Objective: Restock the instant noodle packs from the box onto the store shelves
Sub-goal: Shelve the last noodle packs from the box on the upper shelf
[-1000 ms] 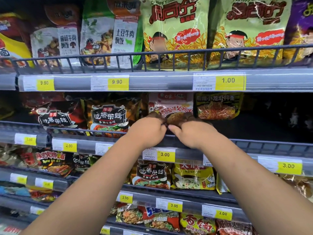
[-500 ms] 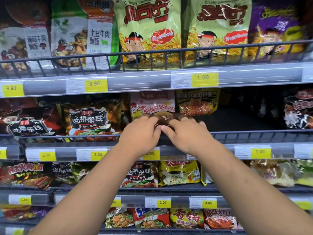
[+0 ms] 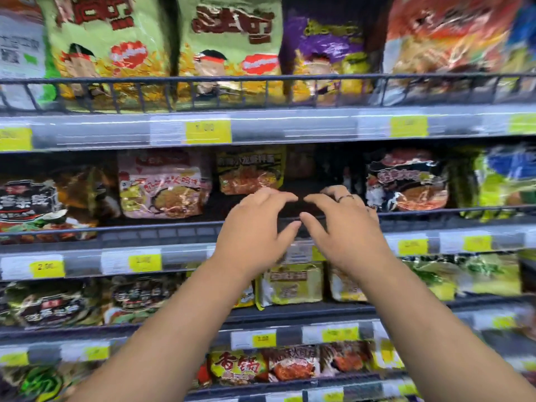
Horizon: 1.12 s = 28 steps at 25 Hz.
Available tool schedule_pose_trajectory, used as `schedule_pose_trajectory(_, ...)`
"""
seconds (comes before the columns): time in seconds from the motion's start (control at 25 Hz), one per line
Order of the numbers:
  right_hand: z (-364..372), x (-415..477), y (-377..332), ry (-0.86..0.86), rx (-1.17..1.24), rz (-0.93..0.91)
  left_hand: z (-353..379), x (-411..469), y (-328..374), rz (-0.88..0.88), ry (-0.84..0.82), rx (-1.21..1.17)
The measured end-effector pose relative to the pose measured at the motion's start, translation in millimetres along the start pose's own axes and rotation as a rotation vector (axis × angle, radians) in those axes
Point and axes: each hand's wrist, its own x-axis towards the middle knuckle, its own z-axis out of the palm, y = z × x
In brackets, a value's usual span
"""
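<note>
Both hands empty, left hand [image 3: 255,227] and right hand [image 3: 345,227] spread-fingered at the wire rail [image 3: 145,227]; noodle packs [image 3: 162,187] stand behind it left of the hands, dark gap ahead unfilled, box unseen.

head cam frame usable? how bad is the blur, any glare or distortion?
Head view: motion blur throughout, worst at the right edge; the price tags are barely readable. Left hand and right hand are sharper than the shelves, both open and empty at the dark gap on the middle shelf. Glare streaks run along the top shelf rail. The shelf lines bow slightly from the wide-angle lens.
</note>
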Motion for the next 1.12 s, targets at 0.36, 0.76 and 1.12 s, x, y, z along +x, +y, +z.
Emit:
schedule_pose_trajectory(0.36, -39, 1, 158, 0.166, 0.008, 0.086, 78, 64, 114, -0.16, 0.028, -0.011)
schedule_pose_trajectory(0.76, -40, 29, 207, 0.125, 0.058, 0.165, 108, 110, 145, -0.43, -0.04, 0.092)
schedule_pose_trajectory(1.12, -36, 56, 203, 0.063, 0.04, 0.194, 119, 120, 144, -0.404, -0.043, 0.1)
